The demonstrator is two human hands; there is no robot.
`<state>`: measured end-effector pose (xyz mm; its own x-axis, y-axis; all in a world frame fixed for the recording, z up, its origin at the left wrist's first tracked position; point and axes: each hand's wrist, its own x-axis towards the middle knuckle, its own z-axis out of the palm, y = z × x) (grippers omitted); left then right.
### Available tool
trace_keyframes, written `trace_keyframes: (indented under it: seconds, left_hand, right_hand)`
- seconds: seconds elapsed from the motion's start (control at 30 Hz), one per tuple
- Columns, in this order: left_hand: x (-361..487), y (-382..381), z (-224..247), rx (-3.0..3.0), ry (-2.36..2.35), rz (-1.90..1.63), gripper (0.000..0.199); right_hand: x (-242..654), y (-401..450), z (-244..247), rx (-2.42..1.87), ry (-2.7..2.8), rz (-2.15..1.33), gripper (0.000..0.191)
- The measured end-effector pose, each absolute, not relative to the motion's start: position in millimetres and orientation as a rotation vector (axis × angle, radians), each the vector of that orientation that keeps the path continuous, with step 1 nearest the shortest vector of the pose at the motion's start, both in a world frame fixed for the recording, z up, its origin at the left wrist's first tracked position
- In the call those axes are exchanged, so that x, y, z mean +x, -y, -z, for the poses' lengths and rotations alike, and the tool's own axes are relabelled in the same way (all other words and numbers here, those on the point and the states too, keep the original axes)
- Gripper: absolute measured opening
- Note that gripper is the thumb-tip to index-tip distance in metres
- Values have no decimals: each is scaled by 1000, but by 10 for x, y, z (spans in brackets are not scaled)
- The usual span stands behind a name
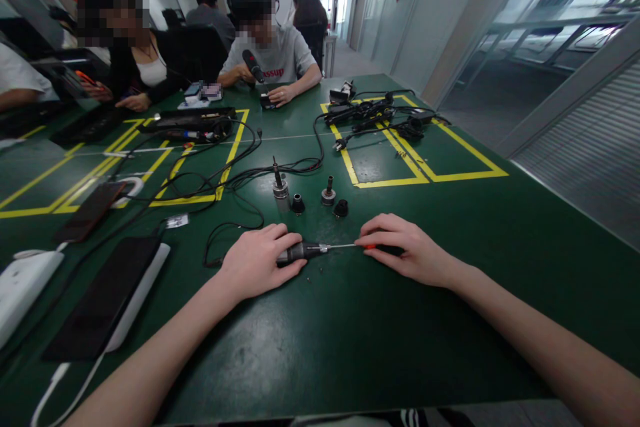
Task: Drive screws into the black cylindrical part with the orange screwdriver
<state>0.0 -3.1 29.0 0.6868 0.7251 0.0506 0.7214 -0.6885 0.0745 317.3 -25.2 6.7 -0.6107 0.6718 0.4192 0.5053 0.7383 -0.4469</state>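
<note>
My left hand (261,259) is wrapped over a dark cylindrical tool (300,251) lying on the green table, with a cord at its rear. My right hand (403,247) pinches a red-handled screwdriver (370,247); its thin metal shaft points left and meets the tool's front end. Behind the hands stand a metal cylindrical part with a thin shaft (281,188), a small black cone (298,203), a round metal part with a stem (328,192) and a second black cone (341,207). Tiny screws (321,269) lie just in front of the tool.
At the left are a black phone (103,297), a reddish phone (95,211) and a white power strip (27,287). Cables cross the table (280,347). Tangled black cords (370,112) lie at the back right. A person (275,57) across the table handles a device.
</note>
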Motion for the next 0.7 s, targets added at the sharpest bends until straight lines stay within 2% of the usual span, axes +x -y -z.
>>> trace_keyframes:
  seconds: [0.47, 0.7]
  left_hand:
    - [15, 39, -322, 2833, -1226, -103, 28]
    - [6, 32, -310, 2849, -1213, -110, 28]
  right_hand:
    - [3188, 222, -48, -1027, 2298, -510, 28]
    - [3199, 228, -21, -1010, 2264, -536, 24]
